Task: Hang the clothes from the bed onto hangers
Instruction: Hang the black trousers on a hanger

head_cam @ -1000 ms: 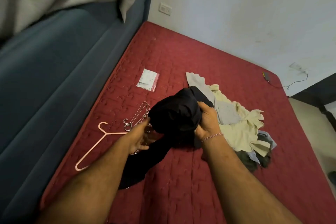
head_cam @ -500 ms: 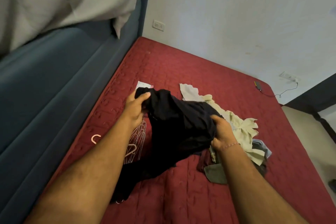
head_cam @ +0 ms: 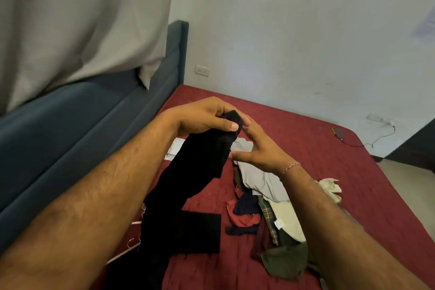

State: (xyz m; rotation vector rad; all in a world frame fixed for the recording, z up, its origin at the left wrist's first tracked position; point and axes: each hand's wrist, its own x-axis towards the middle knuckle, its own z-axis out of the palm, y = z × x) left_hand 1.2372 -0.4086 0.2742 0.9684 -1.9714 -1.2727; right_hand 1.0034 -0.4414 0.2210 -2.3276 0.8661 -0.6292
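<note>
The left hand [head_cam: 200, 116] grips the top of a soft black cloth [head_cam: 188, 186], which hangs long and floppy onto the red quilted bed [head_cam: 306, 148]. The right hand [head_cam: 256, 148] is loose, fingers straight, beside it. A crumpled pile of clothes [head_cam: 277, 209] lies nearby.

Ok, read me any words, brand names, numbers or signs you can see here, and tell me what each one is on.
No text can be read in this view.
White tag on the pale garment in the clothes pile: too small and blurred to read.
Wall socket: no legible marking.
Black garment held by the left hand: no print or label shows.
</note>
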